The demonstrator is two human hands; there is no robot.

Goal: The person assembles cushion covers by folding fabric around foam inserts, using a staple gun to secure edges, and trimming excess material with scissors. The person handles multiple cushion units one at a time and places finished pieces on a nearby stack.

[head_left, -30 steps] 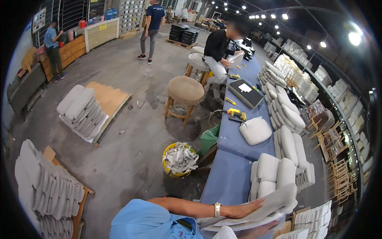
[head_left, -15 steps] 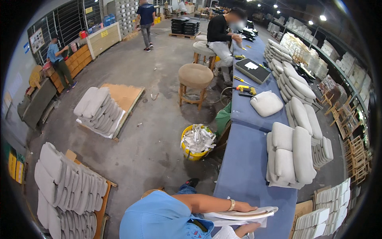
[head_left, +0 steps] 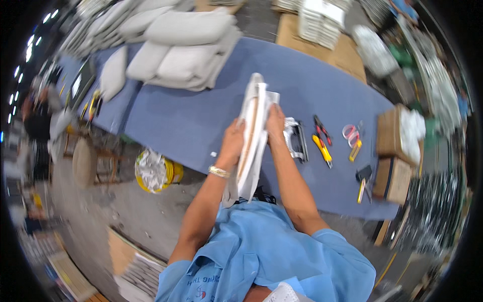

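Note:
Edge-on in front of me stands a pale grey upholstered cushion (head_left: 257, 108), a tan strip running along its edge and loose fabric hanging from its sides. My left hand (head_left: 232, 142) grips its left face, with a gold-coloured band on the wrist. From the other side, my right hand (head_left: 275, 123) holds its right face, partly covered by the fabric. Both hands are closed on the cushion, above the near edge of the blue-covered table (head_left: 196, 121). Beside my right forearm lies a black and silver tool (head_left: 298, 141), perhaps a staple gun.
Stacked grey cushions (head_left: 188, 55) occupy the table's far left. To the right lie red-handled pliers (head_left: 323, 129), a yellow-handled tool (head_left: 322, 150), tape rolls (head_left: 350, 133) and a hammer (head_left: 363, 173). Cardboard boxes (head_left: 390, 136) border the right end. A yellow bucket (head_left: 176, 172) of scraps stands on the floor, left.
My view has swung right, from the room on the left to the table in front. The cushion, lying nearly flat before, now stands on edge between both hands.

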